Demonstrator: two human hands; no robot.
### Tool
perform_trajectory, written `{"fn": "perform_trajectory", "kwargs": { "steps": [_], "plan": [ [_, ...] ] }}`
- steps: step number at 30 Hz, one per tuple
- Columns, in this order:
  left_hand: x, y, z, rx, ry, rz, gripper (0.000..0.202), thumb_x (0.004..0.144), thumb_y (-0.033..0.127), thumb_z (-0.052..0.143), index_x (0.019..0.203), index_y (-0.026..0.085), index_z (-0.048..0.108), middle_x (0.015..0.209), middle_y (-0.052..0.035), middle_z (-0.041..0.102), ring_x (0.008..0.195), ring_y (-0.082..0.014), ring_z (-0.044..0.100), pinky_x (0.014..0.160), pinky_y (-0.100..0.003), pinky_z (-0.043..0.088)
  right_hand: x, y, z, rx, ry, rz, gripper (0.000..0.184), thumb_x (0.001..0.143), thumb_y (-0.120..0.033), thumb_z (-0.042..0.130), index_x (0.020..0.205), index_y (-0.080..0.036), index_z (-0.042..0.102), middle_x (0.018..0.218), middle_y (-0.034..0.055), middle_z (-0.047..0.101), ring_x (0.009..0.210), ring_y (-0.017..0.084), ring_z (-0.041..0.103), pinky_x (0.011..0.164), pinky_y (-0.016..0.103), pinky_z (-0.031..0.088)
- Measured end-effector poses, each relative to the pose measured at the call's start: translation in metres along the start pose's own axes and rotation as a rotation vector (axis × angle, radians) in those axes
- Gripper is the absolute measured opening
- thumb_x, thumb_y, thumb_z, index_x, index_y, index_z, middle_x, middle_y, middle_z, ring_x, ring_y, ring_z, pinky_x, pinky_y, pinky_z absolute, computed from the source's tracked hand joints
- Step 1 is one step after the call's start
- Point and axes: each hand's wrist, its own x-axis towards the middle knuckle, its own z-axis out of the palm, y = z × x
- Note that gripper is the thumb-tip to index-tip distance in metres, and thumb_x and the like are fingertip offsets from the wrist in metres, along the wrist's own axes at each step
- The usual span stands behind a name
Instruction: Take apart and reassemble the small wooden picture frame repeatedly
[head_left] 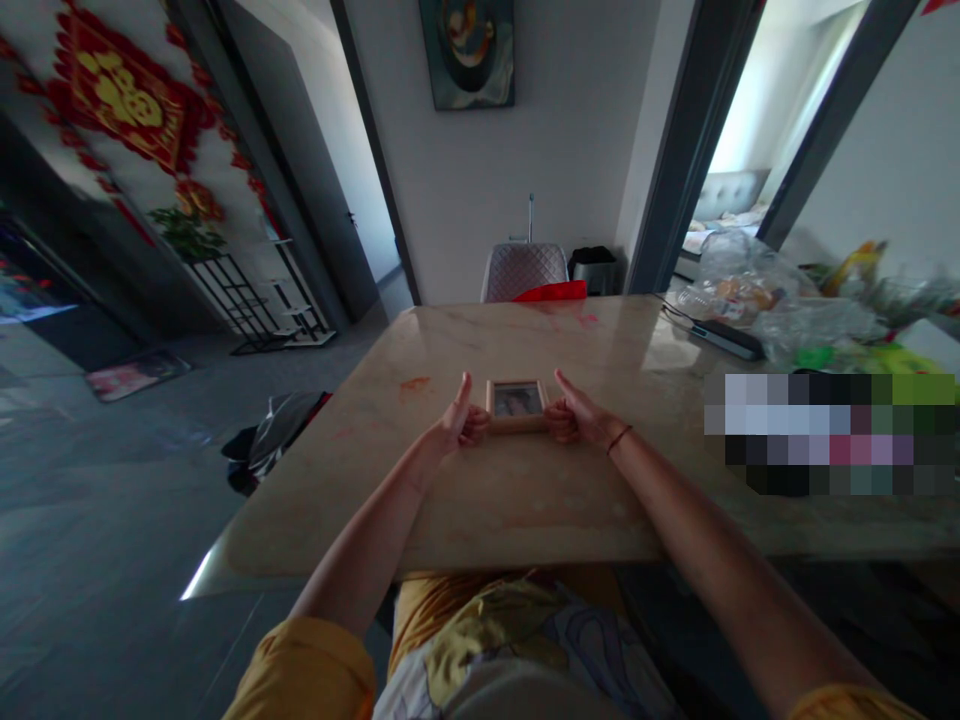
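Note:
A small wooden picture frame (516, 404) lies on the beige marble table (525, 490), a little past the middle. My left hand (463, 424) grips its left side with curled fingers and the thumb raised. My right hand (574, 416) grips its right side the same way, thumb pointing up. A thin dark band circles my right wrist. Both forearms stretch out over the table from the near edge.
Clear plastic bags (750, 285), a dark flat device (726, 338) and green items crowd the table's right side. A padded chair (523, 270) with something red stands at the far edge. A dark bundle (274, 445) lies on the floor to the left.

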Motion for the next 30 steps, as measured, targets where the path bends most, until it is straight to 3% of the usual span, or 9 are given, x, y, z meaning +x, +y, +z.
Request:
{"fn": "perform_trajectory", "kwargs": {
  "steps": [4, 8, 10, 12, 14, 18, 21, 25, 30],
  "plan": [
    [0.003, -0.004, 0.0, 0.033, 0.12, 0.102, 0.071, 0.072, 0.078, -0.011, 0.046, 0.023, 0.025, 0.041, 0.0027, 0.023, 0.035, -0.0088, 0.021, 0.035, -0.023, 0.023, 0.0, 0.0, -0.004, 0.003, 0.043, -0.085, 0.064, 0.081, -0.074, -0.002, 0.048, -0.023, 0.02, 0.041, -0.0077, 0.017, 0.035, 0.007, 0.014, 0.035, 0.02, 0.015],
    [0.01, -0.011, -0.003, 0.217, 0.639, 0.17, 0.068, 0.085, 0.068, 0.005, 0.055, 0.021, 0.045, 0.051, -0.0024, 0.048, 0.046, -0.0134, 0.047, 0.047, -0.025, 0.039, 0.003, -0.001, -0.01, -0.139, 0.26, -0.148, 0.058, 0.089, -0.061, 0.015, 0.05, -0.022, 0.033, 0.038, -0.008, 0.02, 0.035, 0.008, 0.016, 0.038, 0.022, 0.017],
    [0.014, -0.015, -0.003, 0.455, 0.767, 0.172, 0.062, 0.089, 0.059, 0.017, 0.066, 0.019, 0.058, 0.071, -0.007, 0.064, 0.068, -0.0181, 0.06, 0.062, -0.029, 0.045, 0.007, 0.0, -0.012, -0.324, 0.453, -0.141, 0.051, 0.089, -0.055, 0.028, 0.053, -0.021, 0.042, 0.038, -0.0069, 0.027, 0.035, 0.009, 0.025, 0.041, 0.023, 0.022],
    [0.016, -0.017, -0.001, 0.722, 0.755, 0.177, 0.054, 0.092, 0.051, 0.023, 0.081, 0.019, 0.066, 0.094, -0.0094, 0.069, 0.093, -0.022, 0.062, 0.081, -0.032, 0.044, 0.011, 0.003, -0.011, -0.545, 0.66, -0.17, 0.044, 0.088, -0.048, 0.038, 0.056, -0.019, 0.05, 0.044, -0.0032, 0.041, 0.043, 0.011, 0.039, 0.047, 0.023, 0.027],
    [0.017, -0.02, 0.005, 0.908, 0.686, 0.183, 0.051, 0.093, 0.049, 0.024, 0.098, 0.021, 0.067, 0.115, -0.0097, 0.065, 0.115, -0.0243, 0.053, 0.096, -0.036, 0.037, 0.014, 0.007, -0.008, -0.753, 0.795, -0.199, 0.039, 0.087, -0.043, 0.043, 0.06, -0.018, 0.055, 0.054, 0.0015, 0.054, 0.053, 0.013, 0.049, 0.052, 0.024, 0.03],
    [0.014, -0.026, 0.016, 1.08, 0.525, 0.143, 0.069, 0.085, 0.065, 0.034, 0.136, 0.019, 0.044, 0.148, -0.0136, 0.033, 0.14, -0.0295, 0.022, 0.111, -0.046, 0.016, 0.014, 0.013, 0.004, -0.987, 0.823, -0.156, 0.039, 0.089, -0.044, 0.042, 0.067, -0.018, 0.059, 0.069, 0.007, 0.064, 0.062, 0.016, 0.055, 0.054, 0.025, 0.029],
    [0.01, -0.029, 0.018, 1.149, 0.457, 0.16, 0.095, 0.074, 0.075, 0.043, 0.144, 0.013, 0.029, 0.152, -0.0189, 0.021, 0.141, -0.0304, 0.015, 0.113, -0.045, 0.009, 0.012, 0.013, 0.013, -1.0, 0.796, -0.118, 0.038, 0.088, -0.045, 0.043, 0.069, -0.017, 0.061, 0.07, 0.0084, 0.065, 0.063, 0.016, 0.056, 0.053, 0.025, 0.029],
    [0.01, -0.031, 0.015, 1.141, 0.479, 0.194, 0.09, 0.076, 0.072, 0.045, 0.142, 0.013, 0.031, 0.15, -0.0202, 0.025, 0.14, -0.0303, 0.019, 0.113, -0.044, 0.012, 0.011, 0.011, 0.018, -0.941, 0.777, -0.136, 0.035, 0.086, -0.046, 0.048, 0.073, -0.016, 0.063, 0.07, 0.0084, 0.066, 0.062, 0.016, 0.057, 0.052, 0.025, 0.031],
    [0.008, -0.027, 0.01, 1.048, 0.528, 0.307, 0.076, 0.072, 0.063, 0.06, 0.13, 0.017, 0.047, 0.131, -0.0155, 0.054, 0.124, -0.0307, 0.047, 0.104, -0.039, 0.031, 0.016, 0.014, 0.015, -0.758, 0.71, -0.311, 0.024, 0.082, -0.034, 0.056, 0.091, -0.014, 0.065, 0.086, 0.0095, 0.069, 0.073, 0.016, 0.062, 0.059, 0.024, 0.043]
  ]
}}
